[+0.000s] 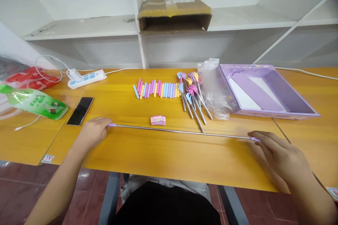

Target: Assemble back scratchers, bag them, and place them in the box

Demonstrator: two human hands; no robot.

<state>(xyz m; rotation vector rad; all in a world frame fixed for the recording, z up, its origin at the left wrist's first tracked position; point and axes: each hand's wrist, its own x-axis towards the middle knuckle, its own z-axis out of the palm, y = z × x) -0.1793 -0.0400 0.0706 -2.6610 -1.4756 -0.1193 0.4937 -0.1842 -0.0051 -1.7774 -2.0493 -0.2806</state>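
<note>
Steel telescopic rod [182,132] stretched flat across yellow table [158,158], left hand [92,132] closed round its purple grip, right hand [280,154] pinching the far tip, well apart.

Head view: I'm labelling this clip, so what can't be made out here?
All in the head view:
- Rod: left end hidden under the left hand.
- Right hand: its grip on the other end is motion-blurred.
- Pink packet: print too small to read.
- Cardboard box: inside lost in shadow.
</note>
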